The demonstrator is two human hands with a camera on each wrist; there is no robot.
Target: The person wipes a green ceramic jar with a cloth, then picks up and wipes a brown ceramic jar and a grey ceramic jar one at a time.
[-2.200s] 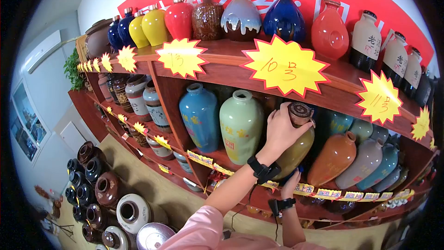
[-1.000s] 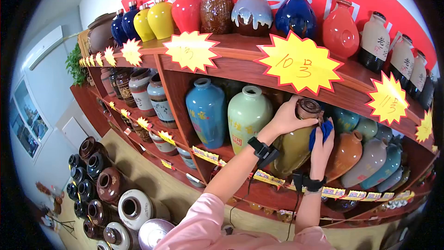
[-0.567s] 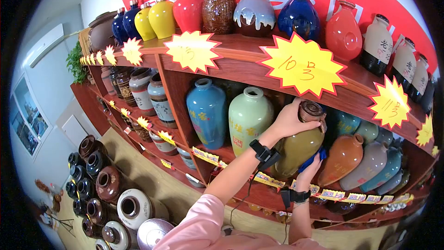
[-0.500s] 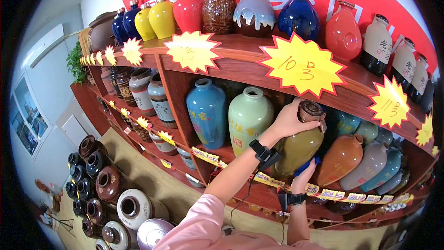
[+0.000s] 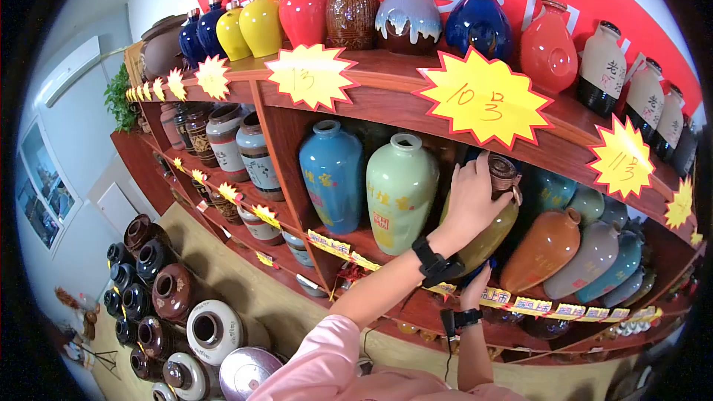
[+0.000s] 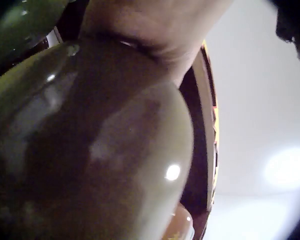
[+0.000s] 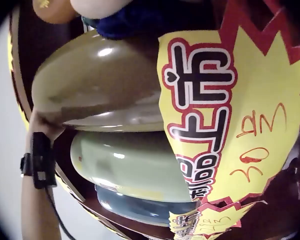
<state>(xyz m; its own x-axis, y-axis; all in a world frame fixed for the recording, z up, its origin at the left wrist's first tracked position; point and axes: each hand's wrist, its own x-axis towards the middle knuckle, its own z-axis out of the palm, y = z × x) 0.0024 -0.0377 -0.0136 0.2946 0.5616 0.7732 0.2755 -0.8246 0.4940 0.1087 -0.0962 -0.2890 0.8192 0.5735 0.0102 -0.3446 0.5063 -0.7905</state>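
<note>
In the head view, my left hand point(image 5: 475, 200) grips the neck of an olive-glazed jar point(image 5: 494, 234) just under its brown cap point(image 5: 504, 169). The jar leans on the middle shelf, and its glossy shoulder point(image 6: 115, 140) fills the left wrist view. Low on the jar's side, my right hand point(image 5: 476, 291) holds a dark blue cloth point(image 7: 132, 20) against the glaze. Most of this hand's fingers are hidden behind the jar and cloth. To the left stands a pale green jar point(image 5: 402, 193); on the right leans an orange-brown jar point(image 5: 542, 251).
A blue jar point(image 5: 331, 178) stands farther left, and a grey jar point(image 5: 587, 263) leans at the right. Yellow price tags point(image 5: 483, 96) hang along the upper shelf board point(image 5: 386, 89). Dark lidless jars point(image 5: 172, 289) crowd the floor at lower left.
My right hand and the blue cloth have slid from near the jar's neck down its right side to low on its body. The left hand stays at the neck, its fingers shifted slightly leftward.
</note>
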